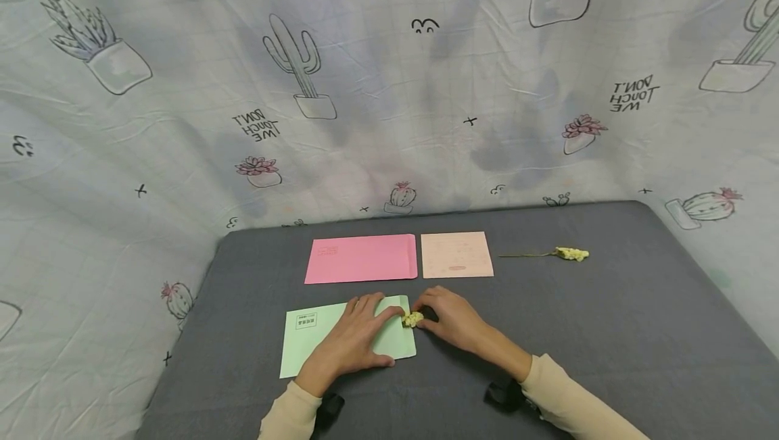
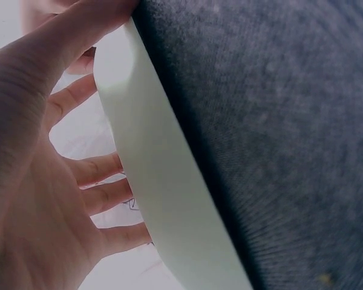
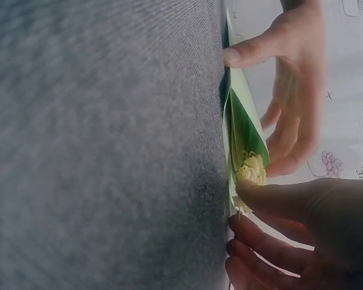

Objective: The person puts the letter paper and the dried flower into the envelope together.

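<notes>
As the yellow flower [image 1: 412,320] sits at the gaping end of the green envelope [image 1: 304,345], between my hands, my right hand [image 1: 449,316] pinches it and my left hand [image 1: 353,335] lies spread across the envelope. Beyond them, the pink envelope [image 1: 362,261], peach paper [image 1: 458,255] and second yellow flower [image 1: 572,253] rest on the gray table [image 1: 608,338].

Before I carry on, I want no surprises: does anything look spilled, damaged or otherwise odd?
In the left wrist view, a small yellowish speck lies on the dark gray tabletop, apart from the green envelope; it looks like stray debris, though too blurred to identify. The backdrop lettering appears mirrored. Nothing looks visibly damaged.
</notes>
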A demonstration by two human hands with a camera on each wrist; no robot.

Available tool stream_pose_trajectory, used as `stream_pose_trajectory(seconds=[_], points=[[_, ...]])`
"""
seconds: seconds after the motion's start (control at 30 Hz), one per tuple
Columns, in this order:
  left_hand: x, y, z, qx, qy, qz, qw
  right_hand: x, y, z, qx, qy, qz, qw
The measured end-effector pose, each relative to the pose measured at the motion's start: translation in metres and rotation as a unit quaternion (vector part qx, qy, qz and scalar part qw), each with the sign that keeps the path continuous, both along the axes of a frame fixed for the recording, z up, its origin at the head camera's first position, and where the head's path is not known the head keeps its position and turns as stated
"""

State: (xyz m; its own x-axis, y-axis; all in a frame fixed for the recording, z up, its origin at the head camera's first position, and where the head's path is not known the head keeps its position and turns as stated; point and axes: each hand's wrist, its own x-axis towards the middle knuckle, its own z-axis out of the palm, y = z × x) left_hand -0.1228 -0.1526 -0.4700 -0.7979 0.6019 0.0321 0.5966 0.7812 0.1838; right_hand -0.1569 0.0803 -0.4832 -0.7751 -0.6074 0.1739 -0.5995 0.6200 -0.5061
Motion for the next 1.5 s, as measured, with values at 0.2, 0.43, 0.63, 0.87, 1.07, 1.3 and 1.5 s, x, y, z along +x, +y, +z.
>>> stream_pose_trajectory(seconds=[0.2, 0.43, 0.63, 0.87, 1.07, 1.3, 1.5], points=[[0.000, 0.000, 0.000, -0.001, 0.000, 0.002, 1.0000, 0.000, -0.005, -0.001, -0.020, -0.006, 0.002, 1.000], [0.000, 0.001, -0.001, 0.007, -0.005, 0.003, 1.0000, -0.001, -0.013, -0.006, -0.099, -0.046, -0.003, 0.994], [0.001, 0.001, -0.002, 0.002, -0.006, 0.004, 1.0000, -0.001, -0.013, -0.007, -0.101, -0.048, -0.018, 0.994], [0.001, 0.001, -0.001, -0.001, 0.003, 0.000, 1.0000, -0.001, -0.003, -0.007, -0.042, -0.011, -0.104, 0.994], [0.001, 0.001, 0.001, 0.001, 0.002, 0.000, 1.0000, -0.003, -0.003, -0.009, -0.044, -0.020, -0.099, 0.994], [0.001, 0.002, 0.000, 0.003, 0.000, 0.000, 1.0000, -0.005, -0.005, -0.008, -0.050, -0.024, -0.079, 0.995], [0.000, 0.001, 0.000, 0.005, -0.008, 0.005, 0.9999, -0.005, -0.010, -0.006, -0.051, -0.035, -0.068, 0.996]])
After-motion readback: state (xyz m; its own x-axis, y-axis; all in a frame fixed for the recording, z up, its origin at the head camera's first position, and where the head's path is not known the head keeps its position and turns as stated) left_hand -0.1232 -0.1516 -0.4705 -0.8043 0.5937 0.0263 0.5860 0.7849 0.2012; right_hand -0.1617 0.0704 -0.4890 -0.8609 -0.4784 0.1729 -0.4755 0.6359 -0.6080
